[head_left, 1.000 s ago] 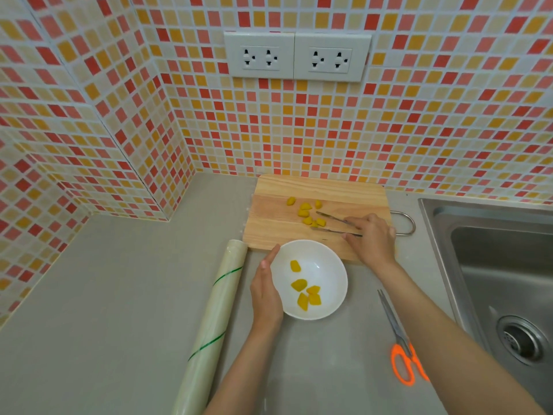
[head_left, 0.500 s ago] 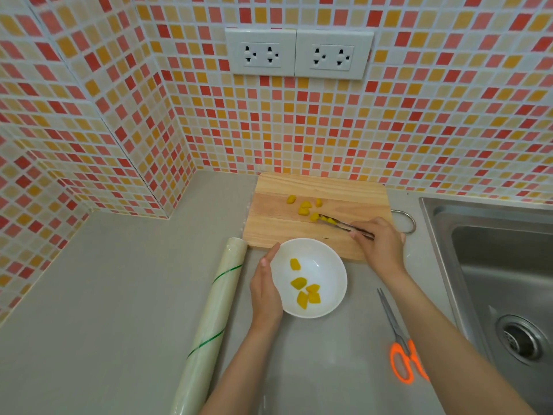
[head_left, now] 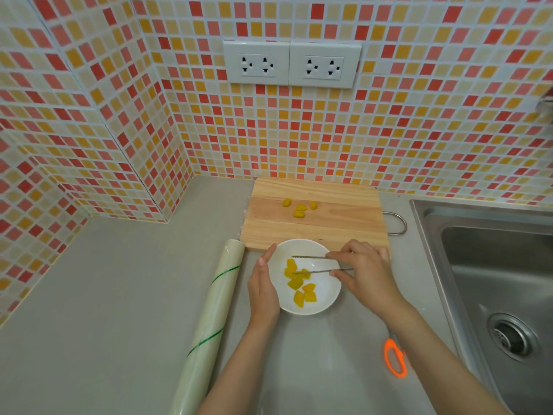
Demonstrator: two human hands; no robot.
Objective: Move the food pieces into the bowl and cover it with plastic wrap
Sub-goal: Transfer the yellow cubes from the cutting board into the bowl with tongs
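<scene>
Right hand is over the white bowl, fingers pinching a pair of metal tongs whose tips sit spread apart just above the yellow food pieces inside; whether a piece is touching the tips is hard to tell. Left hand hugs the bowl's left rim, fingers pressed together and straight. Four more pieces wait on the cutting board beyond. The plastic wrap roll lies just left of that hand.
</scene>
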